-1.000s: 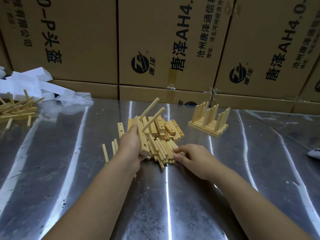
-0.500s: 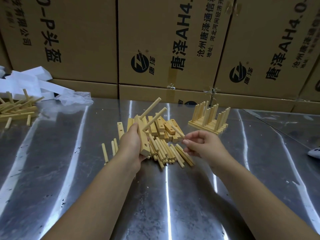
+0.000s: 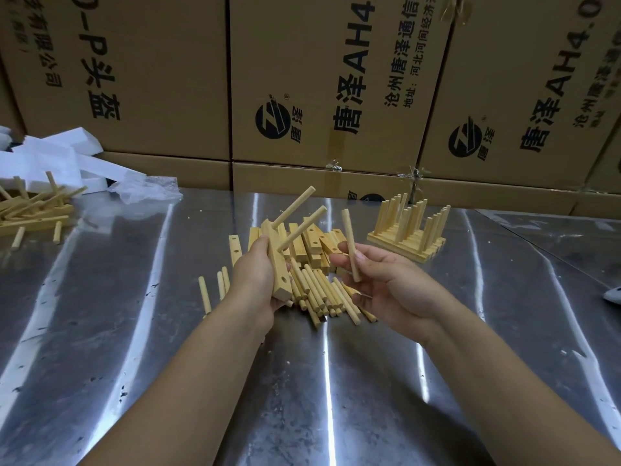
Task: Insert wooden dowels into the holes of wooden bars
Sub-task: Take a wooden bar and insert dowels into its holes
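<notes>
Head view: a shiny steel desk (image 3: 134, 331) carries a heap of pale round wooden dowels (image 3: 319, 294). Above it the left hand (image 3: 253, 280) grips a pale square wooden bar (image 3: 278, 264) bearing two dowels (image 3: 295, 208); the right hand (image 3: 386, 287) pinches one loose dowel (image 3: 350, 243) upright.

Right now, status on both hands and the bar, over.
Left hand grips bar, two seated dowels, near hole empty. Right hand pinches loose dowel, upright, clear of bar. Nothing between them.
</notes>
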